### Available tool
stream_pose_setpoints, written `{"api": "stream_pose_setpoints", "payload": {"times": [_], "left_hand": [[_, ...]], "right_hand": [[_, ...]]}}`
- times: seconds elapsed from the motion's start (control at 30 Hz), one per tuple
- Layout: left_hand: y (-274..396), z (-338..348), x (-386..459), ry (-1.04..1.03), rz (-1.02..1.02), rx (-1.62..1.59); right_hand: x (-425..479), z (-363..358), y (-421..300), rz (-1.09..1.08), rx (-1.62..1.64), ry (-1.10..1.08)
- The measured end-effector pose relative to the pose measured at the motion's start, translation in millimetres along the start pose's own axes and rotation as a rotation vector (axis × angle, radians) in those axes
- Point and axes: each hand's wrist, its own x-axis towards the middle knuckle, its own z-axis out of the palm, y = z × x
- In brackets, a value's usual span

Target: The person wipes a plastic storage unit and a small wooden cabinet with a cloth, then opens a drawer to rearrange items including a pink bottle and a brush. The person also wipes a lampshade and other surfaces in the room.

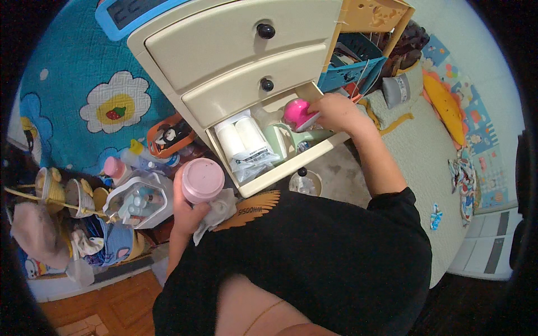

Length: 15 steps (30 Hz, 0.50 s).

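My left hand (188, 214) holds a pink lidded jar (203, 179) together with a crumpled white cloth or tissue (218, 209). In my right hand (338, 111) is a bright pink rounded object (297, 112) with a pale flat part, held over the right side of an open cream drawer (290, 165). White rolls (241, 134) in clear plastic packaging lie at the drawer's left. Between them and my right hand sits a pale green plastic item (278, 140), with a clear item behind it.
The cream drawer cabinet (235, 54) rises ahead, a digital clock on top. A white clear-fronted container (145, 201), bottles and an orange basket (168, 136) crowd the left. A small bin (313, 183) stands below the drawer. A bed (412, 168) lies at right.
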Motion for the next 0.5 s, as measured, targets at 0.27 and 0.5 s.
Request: {"api": "stream_pose_setpoints", "payload": {"times": [0.27,0.5], "left_hand": [[-1.6,7.9,12.9,-0.077,0.003,-0.003],[5.7,19.3,20.3,-0.113,-0.043,-0.102]], "right_hand": [[-19.4,-16.6,12.8,0.033,0.379,0.113],[-33.7,-8.7,6.2,-0.009,0.291,0.065]]}}
